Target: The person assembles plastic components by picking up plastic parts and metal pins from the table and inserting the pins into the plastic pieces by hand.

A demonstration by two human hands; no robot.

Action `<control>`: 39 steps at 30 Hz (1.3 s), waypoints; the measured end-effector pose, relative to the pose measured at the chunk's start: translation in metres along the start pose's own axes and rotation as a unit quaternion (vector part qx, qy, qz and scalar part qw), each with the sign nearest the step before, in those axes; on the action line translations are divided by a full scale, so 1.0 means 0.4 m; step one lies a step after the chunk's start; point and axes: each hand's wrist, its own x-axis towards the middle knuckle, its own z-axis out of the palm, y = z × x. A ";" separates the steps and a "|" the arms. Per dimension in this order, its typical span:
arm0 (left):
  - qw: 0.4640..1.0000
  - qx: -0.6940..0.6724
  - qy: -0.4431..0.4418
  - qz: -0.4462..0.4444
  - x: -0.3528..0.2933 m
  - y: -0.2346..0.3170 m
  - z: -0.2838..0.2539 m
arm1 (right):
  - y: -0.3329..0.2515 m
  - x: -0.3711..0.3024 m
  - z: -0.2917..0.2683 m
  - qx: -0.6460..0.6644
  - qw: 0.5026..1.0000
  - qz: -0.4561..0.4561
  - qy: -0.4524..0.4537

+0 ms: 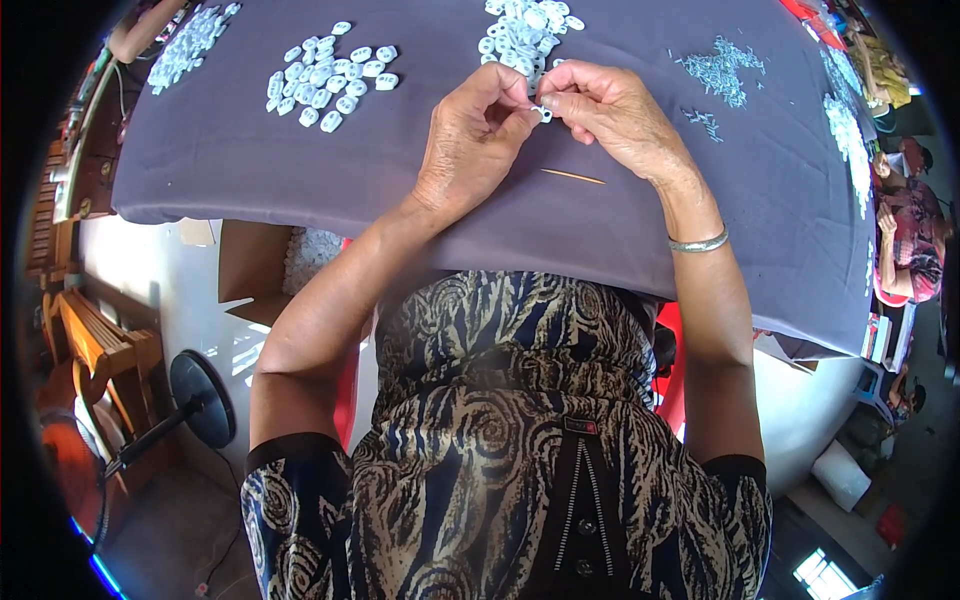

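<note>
My left hand (470, 145) and my right hand (620, 115) meet over the cloth, both with fingers pinched around one small white plastic piece (545, 115) that has a dark hole. The fingertips hide most of it. Just beyond them spreads a heap of similar white pieces (522, 35). A wooden toothpick (574, 177) lies on the cloth close to me, below my hands. To the right of my right hand is a scatter of thin, shiny metal bits (728, 72), with a smaller cluster (703, 124) nearer me. They are too small to tell their exact kind.
A dark grey cloth (250, 165) covers the table. More white pieces lie in a loose group (325, 75) at left and a pile (192, 45) beside another person's arm (150, 32). Another person (910, 235) sits at far right. An open cardboard box (250, 260) stands below the table edge.
</note>
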 end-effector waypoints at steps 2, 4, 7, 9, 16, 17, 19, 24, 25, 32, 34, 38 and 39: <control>1.000 0.006 0.002 -0.003 0.000 0.000 -0.001 | 0.005 0.000 0.002 -0.010 1.000 -0.005 0.006; 1.000 0.017 0.002 -0.005 0.000 0.002 -0.001 | 0.010 0.000 0.004 -0.020 1.000 -0.010 0.012; 1.000 0.027 0.003 -0.007 0.000 0.005 0.000 | 0.010 -0.001 0.006 -0.079 0.995 -0.051 0.029; 1.000 0.028 0.003 -0.007 -0.001 0.005 -0.001 | 0.006 -0.003 0.009 -0.091 0.994 -0.045 0.034; 0.999 0.044 0.011 0.007 -0.002 0.002 0.004 | -0.004 -0.003 0.016 -0.187 0.977 -0.085 0.056; 0.998 0.050 0.017 0.021 -0.002 0.001 0.005 | -0.007 -0.004 0.016 -0.209 0.971 -0.103 0.058; 0.999 0.048 0.015 0.012 -0.003 -0.001 0.004 | -0.008 -0.005 0.017 -0.231 0.963 -0.122 0.060; 0.999 0.045 0.015 0.011 -0.002 -0.005 0.002 | 0.000 -0.005 0.021 -0.227 0.965 -0.112 0.074; 0.999 0.037 0.014 0.009 -0.002 -0.005 0.002 | -0.001 -0.004 0.022 -0.228 0.964 -0.114 0.074; 1.000 0.008 0.005 0.011 0.000 -0.006 0.002 | -0.007 -0.007 0.025 -0.176 0.979 -0.067 0.080; 1.000 0.001 0.006 0.012 -0.001 -0.004 0.002 | -0.004 -0.006 0.026 -0.166 0.981 -0.057 0.082; 1.000 -0.025 0.009 0.006 0.002 -0.001 0.003 | 0.005 -0.002 0.027 -0.135 0.986 -0.055 0.083; 1.000 -0.025 0.009 0.005 0.002 -0.001 0.002 | 0.004 -0.002 0.028 -0.131 0.986 -0.053 0.084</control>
